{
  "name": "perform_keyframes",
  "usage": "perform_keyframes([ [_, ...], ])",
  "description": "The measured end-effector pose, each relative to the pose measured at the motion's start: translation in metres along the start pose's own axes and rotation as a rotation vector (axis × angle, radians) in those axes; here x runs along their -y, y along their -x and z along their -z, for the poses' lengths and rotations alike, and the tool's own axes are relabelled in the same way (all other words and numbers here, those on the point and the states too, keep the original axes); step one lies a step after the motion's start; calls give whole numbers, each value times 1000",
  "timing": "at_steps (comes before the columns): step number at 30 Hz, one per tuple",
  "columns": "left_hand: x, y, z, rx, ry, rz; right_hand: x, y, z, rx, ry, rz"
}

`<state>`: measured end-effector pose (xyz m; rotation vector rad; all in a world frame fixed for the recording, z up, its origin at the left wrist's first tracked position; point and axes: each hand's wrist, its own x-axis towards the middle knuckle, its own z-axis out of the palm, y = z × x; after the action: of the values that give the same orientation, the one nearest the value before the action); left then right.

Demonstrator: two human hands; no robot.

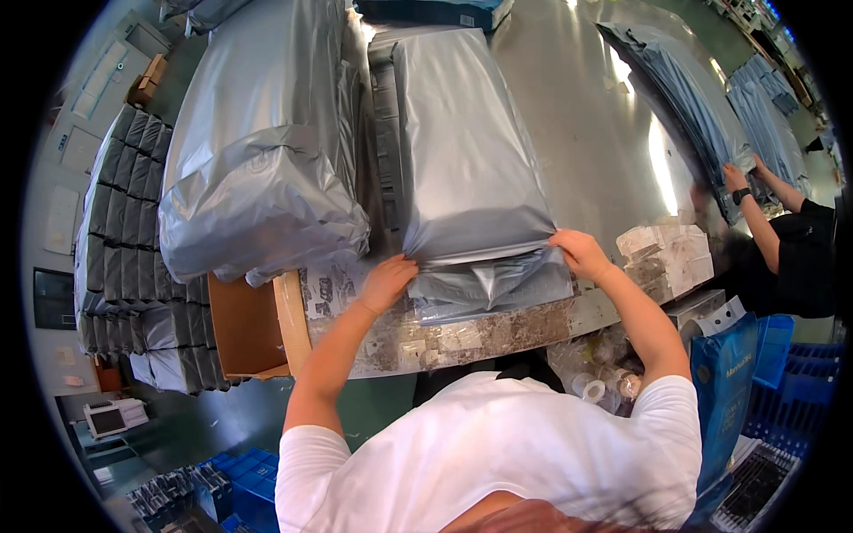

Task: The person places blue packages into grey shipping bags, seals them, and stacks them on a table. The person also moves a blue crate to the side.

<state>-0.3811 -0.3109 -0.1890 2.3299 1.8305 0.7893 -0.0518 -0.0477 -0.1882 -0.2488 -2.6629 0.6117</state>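
Observation:
A long silver-grey plastic bag lies on the metal table in front of me, its near end pulled wide. My left hand pinches the left corner of that end. At the right corner, the fingers of my right hand are closed on the same film. Between my hands the edge is drawn taut, with creased grey film and a clear plastic layer sticking out below it, toward the table's edge. What the bag contains is hidden.
A bulkier silver bag lies to the left, above an open cardboard box. Stacked dark packs stand farther left. At the right, a co-worker's hands touch another silver bag. A blue sack stands near my right elbow.

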Motion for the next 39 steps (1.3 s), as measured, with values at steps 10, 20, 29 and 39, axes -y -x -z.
perform_keyframes([
  [10,-28,37,-61,-400,326,1108,43,50,-84,-489,-564,-973],
  [20,-16,-4,-63,-227,136,1002,1,9,-93,-400,-596,-836],
  [29,-73,-95,15,-196,990,735,52,-24,-1,-274,-1867,-1086],
  [39,-156,-89,233,-393,453,235,147,-111,89,-597,-1630,-471],
])
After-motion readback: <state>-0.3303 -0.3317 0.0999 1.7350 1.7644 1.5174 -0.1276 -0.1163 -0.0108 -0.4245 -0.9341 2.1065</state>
